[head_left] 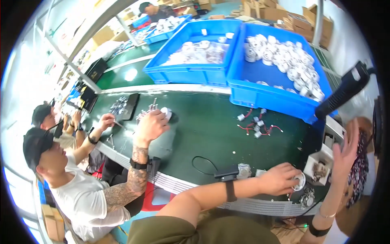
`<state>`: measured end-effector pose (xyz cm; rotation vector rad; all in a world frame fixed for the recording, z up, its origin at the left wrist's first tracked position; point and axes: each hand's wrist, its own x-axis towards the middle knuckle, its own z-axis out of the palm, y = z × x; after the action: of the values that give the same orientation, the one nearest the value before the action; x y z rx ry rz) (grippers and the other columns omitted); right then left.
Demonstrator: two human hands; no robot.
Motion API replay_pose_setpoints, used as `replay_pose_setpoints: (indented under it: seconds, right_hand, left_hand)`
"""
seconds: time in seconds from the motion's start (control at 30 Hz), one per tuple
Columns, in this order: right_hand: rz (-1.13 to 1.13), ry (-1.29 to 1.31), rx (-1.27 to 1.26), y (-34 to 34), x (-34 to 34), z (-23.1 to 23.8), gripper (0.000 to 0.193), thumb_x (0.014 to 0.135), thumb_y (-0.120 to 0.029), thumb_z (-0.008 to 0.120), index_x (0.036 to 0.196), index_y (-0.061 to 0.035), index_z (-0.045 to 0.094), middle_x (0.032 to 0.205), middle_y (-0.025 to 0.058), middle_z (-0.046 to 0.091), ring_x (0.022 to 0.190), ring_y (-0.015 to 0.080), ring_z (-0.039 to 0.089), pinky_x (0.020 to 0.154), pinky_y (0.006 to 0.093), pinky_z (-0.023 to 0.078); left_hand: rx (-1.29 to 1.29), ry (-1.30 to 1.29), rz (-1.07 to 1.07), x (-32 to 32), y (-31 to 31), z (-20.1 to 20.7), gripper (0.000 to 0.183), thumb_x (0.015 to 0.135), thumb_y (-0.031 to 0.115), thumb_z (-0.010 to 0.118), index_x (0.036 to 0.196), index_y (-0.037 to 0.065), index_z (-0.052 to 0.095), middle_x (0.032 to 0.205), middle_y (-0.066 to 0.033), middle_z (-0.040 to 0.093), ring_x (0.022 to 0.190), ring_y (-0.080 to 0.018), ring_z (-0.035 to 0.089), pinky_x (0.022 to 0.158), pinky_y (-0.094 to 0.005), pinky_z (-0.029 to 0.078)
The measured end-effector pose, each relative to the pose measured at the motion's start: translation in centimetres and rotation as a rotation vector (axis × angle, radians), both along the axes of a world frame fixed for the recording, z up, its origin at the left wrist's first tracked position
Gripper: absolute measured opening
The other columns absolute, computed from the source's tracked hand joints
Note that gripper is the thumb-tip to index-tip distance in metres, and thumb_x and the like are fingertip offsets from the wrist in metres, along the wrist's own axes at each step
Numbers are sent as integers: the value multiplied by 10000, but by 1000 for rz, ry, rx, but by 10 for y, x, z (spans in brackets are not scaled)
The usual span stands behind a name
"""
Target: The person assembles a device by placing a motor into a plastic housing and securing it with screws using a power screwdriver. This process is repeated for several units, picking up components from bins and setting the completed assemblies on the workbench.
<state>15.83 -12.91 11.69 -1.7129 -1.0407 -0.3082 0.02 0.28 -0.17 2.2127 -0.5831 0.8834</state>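
My left hand is closed around a white round ring-shaped part, low over the front edge of the green bench. My right hand is raised at the right with its fingers stretched out and nothing visible in it. Just above it hangs a black cylindrical tool that looks like a power screwdriver; I see no grip on it. A white open box holding small brownish parts stands between my hands. Small metal parts lie in a heap below the white part.
Two blue crates with white round parts stand at the back. Small motors with red wires lie mid-bench. A black device with a cable sits beside my left forearm. At left, a tattooed co-worker's hand works near a black tray.
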Motion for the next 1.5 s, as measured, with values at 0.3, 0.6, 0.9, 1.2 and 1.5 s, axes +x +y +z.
replay_pose_setpoints:
  seconds: [0.3,0.6,0.9,1.2,1.5]
  right_hand:
    - [625,496,73,90,58,58,623,915,-286,566,1411,-34,284,941,36,500,819,120,502,808,267,421]
    - [770,800,392,-26,40,34,407,873,-183,592,1210,9,468,941,71,509,833,151,465,809,302,397]
    - [73,388,423,-35,-16,12,341,769,19,607,1079,73,474,717,126,573,592,219,548,599,339,457]
    - [341,199,636,-27,9,-11,342,726,39,648,1032,54,497,710,101,584,569,173,569,527,288,465]
    - [42,521,546,-34,-21,-4,332,736,42,645,1032,71,496,713,97,588,568,158,576,527,272,475]
  left_hand:
    - [-47,23,38,-3,-3,-16,353,705,245,671,982,58,559,1161,-170,511,1010,-334,530,830,-436,441]
    - [-112,-8,31,6,-6,-16,343,681,229,717,965,72,605,1154,-180,549,999,-350,566,805,-434,483]
    - [30,126,92,-1,-2,-1,406,596,98,783,982,67,663,1144,-182,569,996,-336,588,801,-392,516]
    - [26,116,117,0,-5,-2,382,587,110,802,942,70,664,1122,-146,567,943,-307,600,730,-360,529]
    - [26,155,100,-1,-2,-7,407,613,50,768,1002,40,650,1158,-198,551,1020,-340,588,827,-387,513]
